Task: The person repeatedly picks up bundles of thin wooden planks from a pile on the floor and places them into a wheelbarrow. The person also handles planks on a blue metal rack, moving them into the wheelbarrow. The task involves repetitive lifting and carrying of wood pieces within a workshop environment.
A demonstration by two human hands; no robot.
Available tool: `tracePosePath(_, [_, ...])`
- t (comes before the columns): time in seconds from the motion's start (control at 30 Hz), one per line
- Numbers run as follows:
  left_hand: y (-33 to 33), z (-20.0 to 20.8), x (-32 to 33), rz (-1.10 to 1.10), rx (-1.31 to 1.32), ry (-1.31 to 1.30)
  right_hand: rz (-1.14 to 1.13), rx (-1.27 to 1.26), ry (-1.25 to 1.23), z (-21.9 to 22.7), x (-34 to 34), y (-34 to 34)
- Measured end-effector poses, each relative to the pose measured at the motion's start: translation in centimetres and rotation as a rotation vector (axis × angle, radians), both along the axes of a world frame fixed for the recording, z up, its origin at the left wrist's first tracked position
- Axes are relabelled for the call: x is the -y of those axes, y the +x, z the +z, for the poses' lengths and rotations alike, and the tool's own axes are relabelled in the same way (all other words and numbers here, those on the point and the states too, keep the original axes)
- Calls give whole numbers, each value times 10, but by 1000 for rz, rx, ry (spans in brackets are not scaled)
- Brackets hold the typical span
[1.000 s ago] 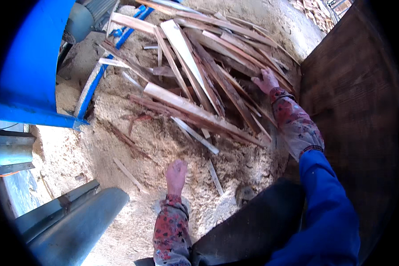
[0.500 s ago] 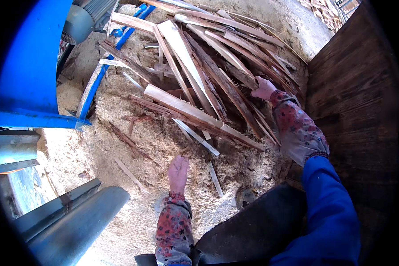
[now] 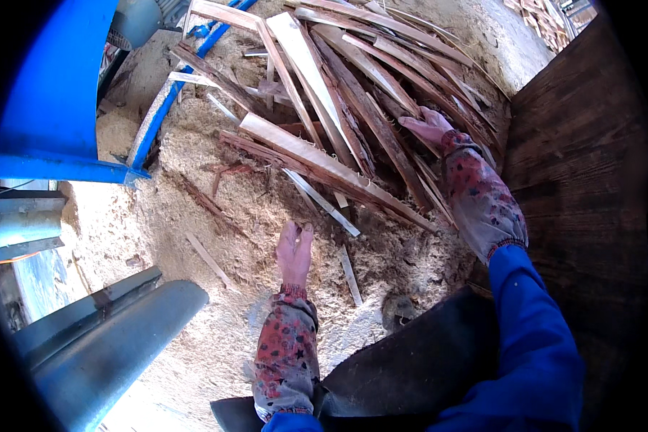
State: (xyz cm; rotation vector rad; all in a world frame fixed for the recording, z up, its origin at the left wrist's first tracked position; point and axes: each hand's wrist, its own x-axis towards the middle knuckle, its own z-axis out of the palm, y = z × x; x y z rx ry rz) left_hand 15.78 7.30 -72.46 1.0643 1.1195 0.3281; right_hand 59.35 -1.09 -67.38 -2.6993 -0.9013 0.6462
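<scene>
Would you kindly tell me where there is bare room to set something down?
Bare sawdust lies between the rounded grey piece and the left sleeve. Pale floor also shows between the wood pile and the stacked wood at upper right. It is crowded around the right hand, at the wood pile beside the dark wooden panel.

Wood strips (image 3: 367,122) on sawdust-covered floor (image 3: 158,252)

Over there the person's right hand (image 3: 428,128) is at the near end of a plank (image 3: 378,70) in the jumbled wood pile (image 3: 358,119), the left hand (image 3: 294,255) lower, above pale sawdust (image 3: 248,209).
</scene>
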Motion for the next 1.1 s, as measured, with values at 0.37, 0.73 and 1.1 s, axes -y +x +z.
tracePosePath(0.37, [22,6,-6,-41,-18,-23,264,-10,-98,-17,24,-6])
tracePosePath(0.73, [35,6,-4,-97,-89,-16,13,-346,189,-25,7,-12])
tracePosePath(1.1, [43,1,1,173,278,-320,24,-399,247,-30,38,-118])
